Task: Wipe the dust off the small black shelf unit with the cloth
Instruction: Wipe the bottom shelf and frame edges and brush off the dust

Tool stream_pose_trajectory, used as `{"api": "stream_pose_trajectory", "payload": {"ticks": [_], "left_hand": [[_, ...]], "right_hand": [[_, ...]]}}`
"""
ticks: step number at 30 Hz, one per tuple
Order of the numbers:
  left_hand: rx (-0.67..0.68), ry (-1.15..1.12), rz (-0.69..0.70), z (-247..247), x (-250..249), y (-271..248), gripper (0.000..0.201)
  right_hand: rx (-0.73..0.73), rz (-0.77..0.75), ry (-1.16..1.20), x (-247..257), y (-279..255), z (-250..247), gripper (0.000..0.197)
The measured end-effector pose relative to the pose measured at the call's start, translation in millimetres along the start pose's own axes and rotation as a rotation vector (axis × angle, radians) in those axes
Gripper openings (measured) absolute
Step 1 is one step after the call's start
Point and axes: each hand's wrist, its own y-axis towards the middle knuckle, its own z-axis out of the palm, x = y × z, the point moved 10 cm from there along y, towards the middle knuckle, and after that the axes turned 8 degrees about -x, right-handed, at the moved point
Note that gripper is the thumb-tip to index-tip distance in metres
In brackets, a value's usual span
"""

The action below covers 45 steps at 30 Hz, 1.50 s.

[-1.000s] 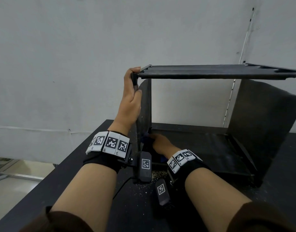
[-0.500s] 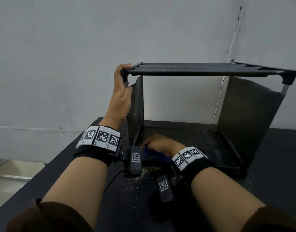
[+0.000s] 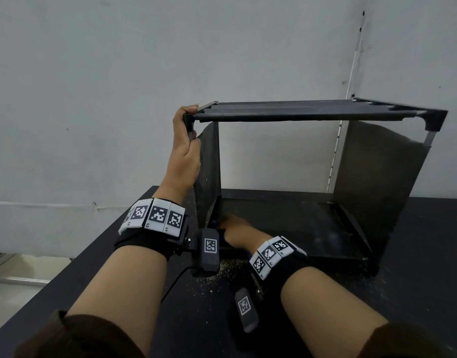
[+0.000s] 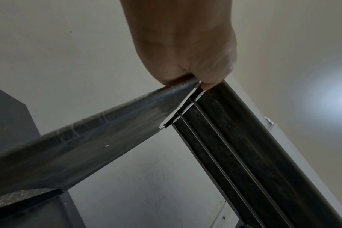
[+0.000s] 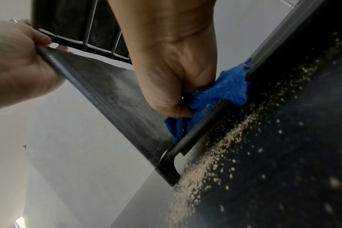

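The small black shelf unit [image 3: 299, 113] stands on a black table, with a top shelf, fabric side panels and a bottom shelf. My left hand [image 3: 185, 148] grips its top front-left corner post; the left wrist view shows the fingers of that hand [image 4: 187, 61] curled round the post. My right hand [image 3: 235, 232] is low at the front-left of the bottom shelf. It holds a bunched blue cloth [image 5: 221, 92] against the front rail [image 5: 201, 125], as the right wrist view shows. In the head view the cloth is mostly hidden behind the hand.
Pale dust crumbs [image 3: 222, 270] lie on the black table [image 3: 415, 280] in front of the shelf, also seen as dust grains [image 5: 215, 157] below the rail. A grey wall stands close behind. The table's left edge [image 3: 75, 257] drops to the floor.
My right hand with the cloth has slid along the front-left of the bottom shelf, back toward the left corner. The left hand keeps its grip; my view shifted, showing the shelf's right end.
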Motion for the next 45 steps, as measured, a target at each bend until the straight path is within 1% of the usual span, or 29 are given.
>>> {"api": "stream_pose_trajectory", "payload": {"ticks": [3,4,5,8,10,12,15,18,20,21,22,23,24,25,26,28,30,31,32,34,36,37,39,42,44,45], "left_hand": [[0.000,0.006,-0.012,0,1,1,0.065],[-0.001,0.010,-0.011,-1,1,1,0.065],[-0.002,0.014,-0.009,-1,1,1,0.065],[0.002,0.015,0.005,0,-1,1,0.064],[0.001,0.011,0.008,0,-2,1,0.065],[-0.002,0.009,0.002,0,-1,1,0.066],[-0.007,0.014,-0.004,-1,-1,0,0.067],[-0.007,0.009,0.002,0,-3,0,0.065],[-0.003,0.006,0.009,1,-4,-1,0.065],[0.000,0.006,0.011,1,-5,-1,0.065],[0.000,0.007,0.010,1,-5,-1,0.065],[-0.002,0.008,0.009,1,-5,-2,0.065],[-0.003,0.006,0.010,1,-6,-2,0.064],[-0.004,0.003,0.011,1,-7,-2,0.064],[-0.006,0.000,0.013,1,-7,-2,0.065],[-0.015,0.001,0.011,1,-7,-2,0.065],[-0.020,-0.007,0.019,2,-7,-2,0.065],[-0.021,-0.012,0.024,2,-8,-2,0.066],[-0.022,-0.011,0.024,2,-8,-1,0.066],[-0.023,-0.007,0.024,1,-9,-2,0.066],[-0.019,-0.007,0.024,1,-10,-2,0.066],[-0.017,-0.004,0.025,1,-10,-2,0.066],[-0.020,-0.003,0.024,1,-9,-2,0.066],[-0.033,-0.002,0.031,1,-8,-1,0.067],[-0.031,-0.009,0.035,2,-7,-1,0.067],[-0.030,-0.010,0.036,1,-7,-1,0.066]], "right_hand": [[0.081,-0.028,-0.059,3,-5,-2,0.037],[0.089,-0.025,-0.033,1,-7,-3,0.036],[0.073,-0.028,0.009,0,-6,-7,0.035],[-0.002,0.032,0.233,-6,-3,-19,0.033],[-0.020,0.048,0.279,-6,-3,-23,0.033],[-0.013,0.044,0.282,-3,-9,-23,0.034],[0.050,0.010,0.297,0,-19,-12,0.036],[0.050,0.075,0.522,-6,-30,-13,0.044],[0.001,0.114,0.577,-14,-26,-22,0.045],[-0.023,0.152,0.589,-22,-23,-26,0.039],[-0.044,0.200,0.560,-31,-21,-31,0.031],[-0.077,0.247,0.501,-43,-20,-36,0.028],[-0.107,0.291,0.418,-52,-24,-43,0.030],[-0.128,0.302,0.346,-61,-28,-47,0.033],[-0.113,0.291,0.295,-65,-32,-48,0.034],[0.005,0.246,0.274,-63,-43,-36,0.034],[0.112,0.178,0.201,-51,-49,-23,0.043],[0.150,0.153,0.174,-44,-53,-18,0.047],[0.167,0.134,0.195,-39,-52,-13,0.050],[0.191,0.109,0.342,-26,-52,-6,0.052],[0.153,0.102,0.463,-22,-51,-8,0.053],[0.119,0.097,0.478,-23,-50,-12,0.054],[0.082,0.069,0.402,-26,-47,-16,0.057],[0.158,0.021,0.255,-21,-52,-9,0.055],[0.192,-0.008,0.240,-13,-57,-5,0.051],[0.200,-0.026,0.285,-9,-59,-3,0.051]]}}
